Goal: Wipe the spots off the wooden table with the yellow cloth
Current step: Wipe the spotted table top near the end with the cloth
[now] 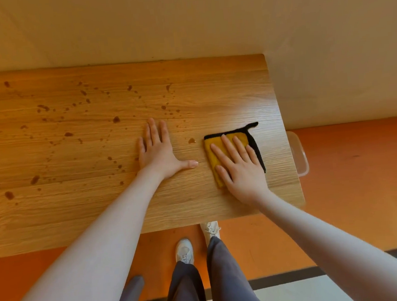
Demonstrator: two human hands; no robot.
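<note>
Two flat, straight-fingered hands: right hand [239, 163] presses the folded yellow cloth [213, 158], left hand [160, 151] on the grainy, spotted wooden table [77, 209].

A clear plastic container [298, 152] pokes out past the right-hand edge of the furniture — only part of it shows. The floor [354, 184] is orange, with a dark stripe [287, 277] bordering a paler area at the bottom right. A plain beige wall [181, 19] fills the top of the view. Grey trousers [225, 280] and white trainers [184, 250] stand below — one shoe further forward.
</note>
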